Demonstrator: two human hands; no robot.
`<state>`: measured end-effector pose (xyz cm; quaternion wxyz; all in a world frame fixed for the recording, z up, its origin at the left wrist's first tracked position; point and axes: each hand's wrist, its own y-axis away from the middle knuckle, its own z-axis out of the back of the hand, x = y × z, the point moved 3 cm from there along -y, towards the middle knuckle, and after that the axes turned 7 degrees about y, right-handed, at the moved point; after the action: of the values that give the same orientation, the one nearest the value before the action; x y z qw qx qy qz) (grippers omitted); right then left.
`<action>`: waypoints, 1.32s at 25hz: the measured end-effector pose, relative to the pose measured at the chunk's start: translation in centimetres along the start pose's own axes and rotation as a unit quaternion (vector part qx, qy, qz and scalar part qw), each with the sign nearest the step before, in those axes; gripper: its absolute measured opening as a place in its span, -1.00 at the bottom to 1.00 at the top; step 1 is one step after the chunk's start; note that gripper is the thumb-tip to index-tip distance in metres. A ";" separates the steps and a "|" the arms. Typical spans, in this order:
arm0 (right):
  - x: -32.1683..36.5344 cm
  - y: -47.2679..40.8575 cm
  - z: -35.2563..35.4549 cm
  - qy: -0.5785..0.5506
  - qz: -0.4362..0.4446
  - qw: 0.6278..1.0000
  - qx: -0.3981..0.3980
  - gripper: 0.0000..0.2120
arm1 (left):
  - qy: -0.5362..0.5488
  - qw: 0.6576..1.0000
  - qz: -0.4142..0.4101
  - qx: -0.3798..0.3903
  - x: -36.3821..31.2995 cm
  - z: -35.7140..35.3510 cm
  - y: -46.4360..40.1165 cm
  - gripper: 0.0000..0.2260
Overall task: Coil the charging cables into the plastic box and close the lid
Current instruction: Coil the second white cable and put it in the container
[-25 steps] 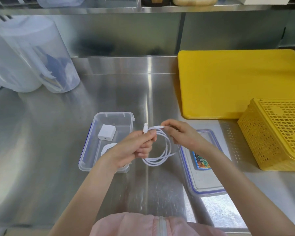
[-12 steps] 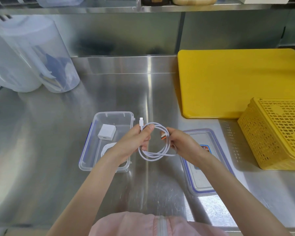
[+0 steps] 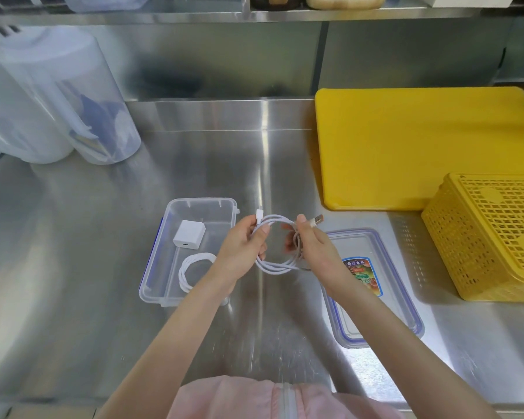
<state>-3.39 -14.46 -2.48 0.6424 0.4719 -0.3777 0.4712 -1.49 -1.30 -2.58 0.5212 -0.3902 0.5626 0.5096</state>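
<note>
White charging cable (image 3: 274, 263), wound into a loose round coil, hung between two bare hands above a stainless-steel worktop (image 3: 103, 297). The left hand (image 3: 244, 247) gripped the coil's left side, thumb curled over the strands, with a small white plug (image 3: 259, 213) sticking up just above it. The right hand (image 3: 310, 246) held the coil's right side, fingers curled around the strands, and pinched the cable's end so that a metal USB plug (image 3: 316, 220) pointed up and to the right.

Left of the hands, an open clear plastic box (image 3: 221, 204) sat on the worktop. Inside it lay a white charger block (image 3: 189, 237) toward the far end and a second coiled white cable (image 3: 192, 269) nearer the person, partly hidden by the left forearm. The box's clear lid (image 3: 406, 309), rimmed in blue and bearing a colourful label, lay flat on the worktop to the right, partly under the right forearm.

Farther right stood a yellow cutting board (image 3: 421, 146) and a yellow perforated basket (image 3: 490, 237). Clear plastic containers (image 3: 58, 101) stood at the far left.
</note>
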 end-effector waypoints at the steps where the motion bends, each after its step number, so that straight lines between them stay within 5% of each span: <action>1: 0.0 -0.2 0.4 0.008 0.012 1.000 -0.020 -0.58 | -0.026 1.000 -0.004 0.008 0.1 0.2 0.0 -0.83; 4: 0.5 -0.9 2.3 -0.015 0.021 0.997 -0.071 -0.58 | -0.076 0.996 -0.013 0.035 0.5 0.9 0.0 -0.80; 9: 1.7 -1.5 2.6 -0.055 0.045 0.997 -0.035 -0.61 | -0.140 0.987 -0.031 0.072 0.3 0.6 -0.3 -0.77; 15: 1.3 -0.8 0.1 0.222 0.117 0.963 0.096 -0.75 | -0.253 0.947 -0.042 0.194 0.5 -0.7 0.7 -0.79; 22: 1.1 -0.5 0.0 0.297 0.131 0.939 0.111 -0.71 | -0.178 0.964 -0.027 0.196 0.7 -0.8 1.2 -0.76; 29: 1.5 -0.1 0.2 0.148 -0.004 0.973 0.175 -0.60 | -0.063 0.979 -0.075 0.179 0.2 -0.7 1.5 -0.56; 33: 1.6 -0.1 0.1 0.129 0.032 0.980 0.147 -0.68 | -0.015 0.986 -0.067 0.150 0.0 -0.7 1.3 -0.72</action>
<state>-2.90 -14.11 -0.95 0.5938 0.4839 -0.2337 0.5988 -2.85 -1.77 -2.37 0.6149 -0.3369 0.5974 0.3893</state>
